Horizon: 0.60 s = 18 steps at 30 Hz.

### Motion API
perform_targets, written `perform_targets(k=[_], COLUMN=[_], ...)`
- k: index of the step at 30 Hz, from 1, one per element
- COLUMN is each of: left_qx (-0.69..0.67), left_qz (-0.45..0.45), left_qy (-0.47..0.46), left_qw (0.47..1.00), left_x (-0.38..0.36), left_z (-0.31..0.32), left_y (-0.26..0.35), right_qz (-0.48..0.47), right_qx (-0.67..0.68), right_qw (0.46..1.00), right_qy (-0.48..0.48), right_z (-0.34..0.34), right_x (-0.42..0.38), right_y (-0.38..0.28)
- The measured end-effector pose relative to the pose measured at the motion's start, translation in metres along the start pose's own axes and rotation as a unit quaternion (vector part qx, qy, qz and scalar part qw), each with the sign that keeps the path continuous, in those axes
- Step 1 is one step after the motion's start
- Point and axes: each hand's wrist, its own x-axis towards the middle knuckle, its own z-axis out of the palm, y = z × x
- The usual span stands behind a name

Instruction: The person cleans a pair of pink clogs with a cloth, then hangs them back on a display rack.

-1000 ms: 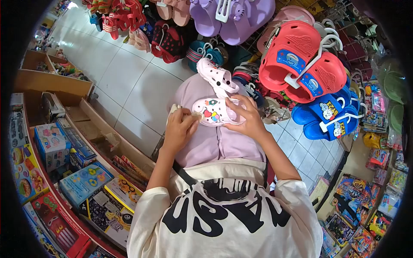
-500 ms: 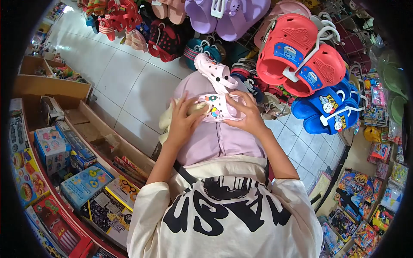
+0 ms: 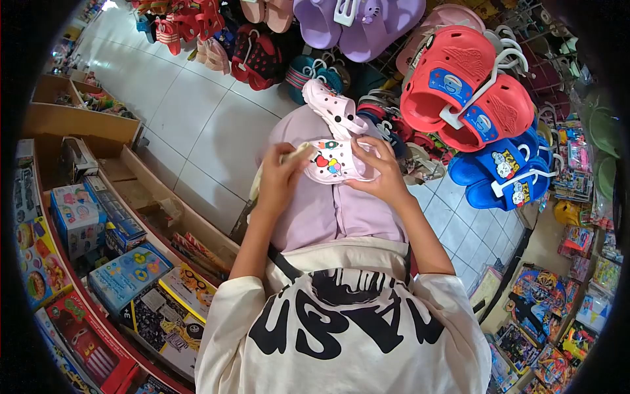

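Right hand has its grip closed on the heel end of the white clog over the lap, probably to steady it. Left hand pinches a pale cloth by the toe, I'd guess for control. The other clog sits just beyond.

My head view comes in fairly bright, with pale, even light over the white floor tiles and the cream shirt. I see a glaring white patch at the upper left, and a soft shadow lying on the tiles left of the lap. The wide lens bends the shelf into a curve, and black closes in around the corners. Toward the rim, small goods look soft, their details hard for me to read.
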Motion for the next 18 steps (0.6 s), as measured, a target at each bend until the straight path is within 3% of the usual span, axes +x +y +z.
perform_targets(k=[1,8,11,17,18], left_qx=[0.026,-0.023,-0.001,-0.137,-0.115], left_qz=[0.046,0.014,0.056,-0.144,-0.105], left_qy=[-0.031,-0.075,-0.061,0.098,0.073], left_qw=[0.998,0.997,0.997,0.975,0.985], left_x=[-0.002,-0.02,-0.024,0.014,0.022], left_z=[0.002,-0.01,-0.014,-0.009,0.0], left_y=[0.002,0.001,0.0,0.016,0.001], right_qz=[0.0,0.0,-0.003,-0.01,-0.006], right_qx=[0.0,0.009,0.008,0.016,0.015], right_qw=[1.0,1.0,1.0,1.0,1.0], right_qy=[-0.001,-0.002,0.003,0.009,0.008], right_z=[-0.001,-0.001,0.0,0.001,0.001], right_x=[0.0,-0.002,-0.001,-0.001,-0.002], right_y=[0.0,0.0,0.001,0.002,0.001])
